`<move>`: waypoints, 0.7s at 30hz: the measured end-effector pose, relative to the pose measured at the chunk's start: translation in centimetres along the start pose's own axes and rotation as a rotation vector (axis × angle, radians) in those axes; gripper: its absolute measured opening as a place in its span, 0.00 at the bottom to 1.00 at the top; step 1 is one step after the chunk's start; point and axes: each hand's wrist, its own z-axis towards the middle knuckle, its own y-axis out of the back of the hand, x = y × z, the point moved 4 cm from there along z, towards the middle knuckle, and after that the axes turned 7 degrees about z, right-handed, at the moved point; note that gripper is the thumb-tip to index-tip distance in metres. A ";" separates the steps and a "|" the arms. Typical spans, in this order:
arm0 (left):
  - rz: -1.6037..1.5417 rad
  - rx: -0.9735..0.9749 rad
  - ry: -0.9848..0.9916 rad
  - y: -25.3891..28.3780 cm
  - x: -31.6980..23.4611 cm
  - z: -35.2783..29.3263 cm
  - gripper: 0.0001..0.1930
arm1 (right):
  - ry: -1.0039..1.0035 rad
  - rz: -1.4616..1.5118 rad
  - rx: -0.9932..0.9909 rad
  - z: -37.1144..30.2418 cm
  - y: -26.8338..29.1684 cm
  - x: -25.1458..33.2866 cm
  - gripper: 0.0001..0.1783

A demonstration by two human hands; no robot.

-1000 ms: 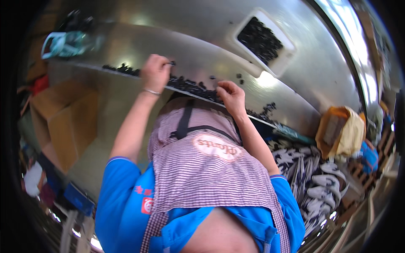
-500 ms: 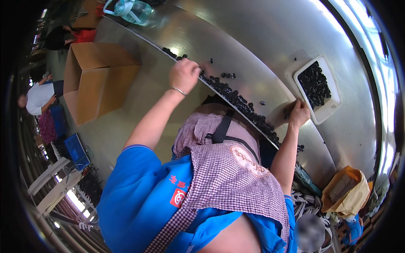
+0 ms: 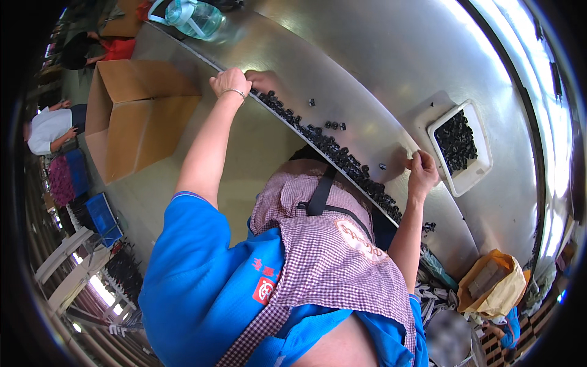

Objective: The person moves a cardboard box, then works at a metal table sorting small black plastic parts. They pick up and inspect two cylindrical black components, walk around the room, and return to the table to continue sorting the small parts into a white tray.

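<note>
A long row of small black parts (image 3: 342,159) lies along the near edge of a shiny metal table (image 3: 379,67). My left hand (image 3: 231,82) is curled into a fist at the far left end of that row, a bangle on its wrist. My right hand (image 3: 422,171) rests on the table at the row's right part, fingers pinched together; anything between them is hidden. Just right of it stands a white tray (image 3: 474,177) filled with more black parts. A few loose parts (image 3: 333,125) lie on the table between my hands.
An open cardboard box (image 3: 131,116) stands on the floor to the left. A clear water bottle (image 3: 195,17) lies at the table's far left end. Two other people (image 3: 52,128) crouch at the left. A blue crate (image 3: 98,211) and a yellow bag (image 3: 495,284) sit low.
My view has swung, so the table now runs diagonally. My left hand has slid left along the row of parts. My right hand has come onto the table beside the tray.
</note>
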 end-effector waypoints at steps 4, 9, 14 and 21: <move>0.007 -0.007 -0.009 -1.4 0.2 0.9 0.12 | -0.034 0.020 0.113 -0.7 -3.5 2.3 0.06; -0.553 -0.157 -0.241 1.7 -2.4 -3.0 0.07 | -0.115 0.164 0.435 -2.1 -10.6 5.8 0.04; -1.723 0.669 -0.417 2.9 -10.8 -14.7 0.05 | -0.053 0.416 0.758 -5.7 -17.4 9.4 0.03; -1.937 0.780 -0.284 0.0 -10.8 -17.0 0.05 | -0.289 0.436 0.833 -6.6 -18.5 7.9 0.04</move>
